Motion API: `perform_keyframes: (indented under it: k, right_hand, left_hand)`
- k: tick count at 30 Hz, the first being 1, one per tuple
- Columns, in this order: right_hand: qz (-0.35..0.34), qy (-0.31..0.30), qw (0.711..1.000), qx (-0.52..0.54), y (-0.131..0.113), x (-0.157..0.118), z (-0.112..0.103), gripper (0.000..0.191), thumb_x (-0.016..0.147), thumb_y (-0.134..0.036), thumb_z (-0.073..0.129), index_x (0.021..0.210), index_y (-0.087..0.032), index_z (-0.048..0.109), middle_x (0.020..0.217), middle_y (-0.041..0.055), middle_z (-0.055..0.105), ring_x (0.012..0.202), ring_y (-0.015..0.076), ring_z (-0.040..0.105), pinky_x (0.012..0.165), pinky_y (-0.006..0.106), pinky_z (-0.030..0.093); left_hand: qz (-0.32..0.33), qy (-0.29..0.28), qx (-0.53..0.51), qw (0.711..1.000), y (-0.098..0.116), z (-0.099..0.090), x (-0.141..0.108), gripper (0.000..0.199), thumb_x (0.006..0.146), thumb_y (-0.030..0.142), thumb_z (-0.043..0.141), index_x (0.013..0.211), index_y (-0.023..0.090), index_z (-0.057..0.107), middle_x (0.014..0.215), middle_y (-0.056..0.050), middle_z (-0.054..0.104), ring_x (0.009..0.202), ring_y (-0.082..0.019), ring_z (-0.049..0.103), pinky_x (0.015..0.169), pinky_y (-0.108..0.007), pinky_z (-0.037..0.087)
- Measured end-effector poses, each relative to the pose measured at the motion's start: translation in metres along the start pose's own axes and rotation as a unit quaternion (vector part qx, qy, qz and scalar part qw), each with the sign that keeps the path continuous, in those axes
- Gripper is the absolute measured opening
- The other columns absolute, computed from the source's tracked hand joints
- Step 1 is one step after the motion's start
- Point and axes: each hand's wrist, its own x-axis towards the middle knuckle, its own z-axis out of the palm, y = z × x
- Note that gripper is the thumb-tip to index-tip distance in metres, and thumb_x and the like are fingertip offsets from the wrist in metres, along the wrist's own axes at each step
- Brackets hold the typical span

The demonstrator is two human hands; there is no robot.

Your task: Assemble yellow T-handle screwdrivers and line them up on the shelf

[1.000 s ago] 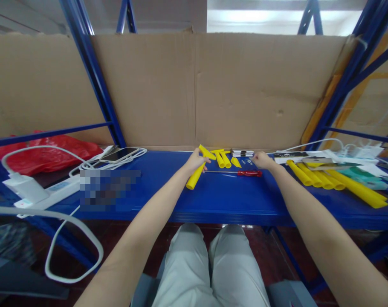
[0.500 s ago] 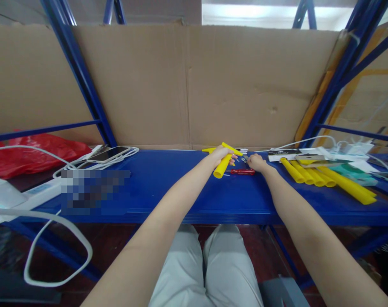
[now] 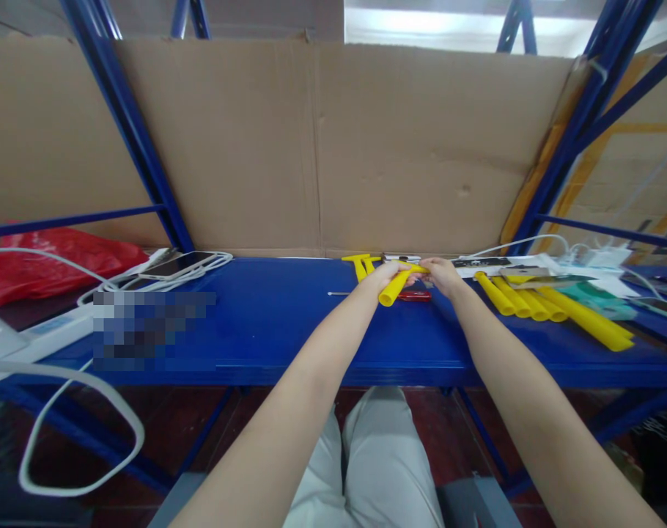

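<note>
Two bare hands meet over the far half of the blue table (image 3: 278,330), near its far edge. The left hand (image 3: 393,274) grasps a yellow tubular piece (image 3: 395,286), its fingers closed around it and the open end tilted toward the near edge. The right hand (image 3: 440,274) is at the other end of the piece, fingers bent; whether it pinches the piece or only touches it cannot be told. Partly hidden beneath the held piece, a screwdriver (image 3: 418,296) lies along the table, red handle to the right and shaft tip to the left. Close to the far edge, just beyond the left hand, lie smaller yellow pieces (image 3: 360,265). Toward the table's right end, four short yellow tubes (image 3: 495,295) rest side by side, with a longer yellow tube (image 3: 589,320) just beside them. Toward the left end are a looped white cable (image 3: 215,264), a dark-screened phone (image 3: 166,266) and a red plastic bag (image 3: 69,257). A cardboard panel (image 3: 245,147) stands upright behind the far edge.
</note>
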Motion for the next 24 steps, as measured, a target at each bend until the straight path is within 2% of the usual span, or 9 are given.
perform_keyframes:
  k: [5,7,10,13,16,19,21,24]
  right_hand:
    - [0.004,0.013,1.000,-0.027,0.005,0.005,-0.001,0.010,0.083,-0.008,0.052,0.078,-0.015,0.056,0.057,0.0003,0.059,0.051,0.0096,0.058,0.055,0.021,0.049]
    - [-0.003,0.010,0.999,-0.050,0.006,0.007,-0.003,0.008,0.084,-0.011,0.051,0.083,-0.014,0.058,0.063,0.0030,0.063,0.055,0.0109,0.061,0.059,0.022,0.051]
    - [-0.024,0.013,0.993,-0.119,0.007,0.007,-0.005,0.017,0.085,-0.016,0.048,0.096,-0.012,0.061,0.077,0.0079,0.069,0.063,0.0136,0.064,0.062,0.025,0.053]
    - [-0.073,0.012,0.963,-0.259,0.006,0.006,-0.005,0.025,0.083,-0.017,0.047,0.099,-0.011,0.066,0.087,0.0104,0.071,0.072,0.0173,0.066,0.068,0.028,0.052]
    - [-0.102,-0.063,0.927,-0.355,0.003,0.001,-0.001,0.032,0.081,-0.013,0.041,0.093,-0.010,0.071,0.095,0.0111,0.072,0.081,0.0175,0.066,0.075,0.025,0.051]
    - [-0.098,-0.141,0.902,-0.397,-0.001,-0.006,0.005,0.036,0.080,-0.013,0.040,0.093,-0.011,0.073,0.101,0.0097,0.072,0.086,0.0170,0.066,0.078,0.023,0.049]
    - [-0.091,-0.176,0.882,-0.428,-0.004,-0.008,0.009,0.035,0.080,-0.015,0.042,0.094,-0.012,0.074,0.103,0.0083,0.072,0.089,0.0181,0.066,0.080,0.023,0.049]
    - [-0.094,-0.204,0.852,-0.473,-0.005,-0.006,0.012,0.034,0.080,-0.018,0.045,0.095,-0.014,0.075,0.106,0.0066,0.072,0.091,0.0200,0.066,0.084,0.026,0.049]
  left_hand:
    - [-0.013,0.005,0.004,1.000,-0.001,0.000,0.003,0.042,0.090,0.006,0.039,0.130,0.002,0.048,0.058,-0.002,0.061,0.040,-0.010,0.053,0.043,-0.018,0.046]
    - [-0.008,0.006,0.008,1.000,0.000,0.001,0.003,0.042,0.089,0.007,0.040,0.130,0.002,0.047,0.059,-0.003,0.063,0.041,-0.010,0.053,0.044,-0.018,0.047]
    - [-0.006,0.008,0.017,1.000,0.006,-0.003,-0.002,0.039,0.089,0.007,0.041,0.127,0.003,0.051,0.064,-0.005,0.065,0.043,-0.010,0.054,0.045,-0.018,0.047]
    - [0.014,0.025,0.036,0.999,0.017,-0.017,-0.014,0.032,0.090,0.008,0.041,0.119,0.004,0.055,0.069,-0.006,0.066,0.044,-0.008,0.052,0.044,-0.016,0.046]
    - [0.057,0.057,0.092,0.992,0.030,-0.041,-0.034,0.028,0.092,0.012,0.041,0.113,0.010,0.058,0.080,-0.008,0.068,0.045,-0.006,0.050,0.043,-0.015,0.045]
    - [0.127,0.120,0.182,0.968,0.042,-0.069,-0.057,0.029,0.087,0.012,0.050,0.116,0.014,0.053,0.093,-0.011,0.069,0.045,-0.005,0.052,0.044,-0.016,0.045]
    - [0.155,0.173,0.253,0.939,0.046,-0.086,-0.073,0.040,0.084,0.011,0.054,0.123,0.017,0.046,0.097,-0.013,0.068,0.045,-0.007,0.054,0.044,-0.018,0.045]
    - [0.179,0.234,0.353,0.888,0.045,-0.108,-0.094,0.053,0.079,0.008,0.058,0.127,0.019,0.040,0.098,-0.010,0.068,0.044,-0.006,0.055,0.044,-0.017,0.045]
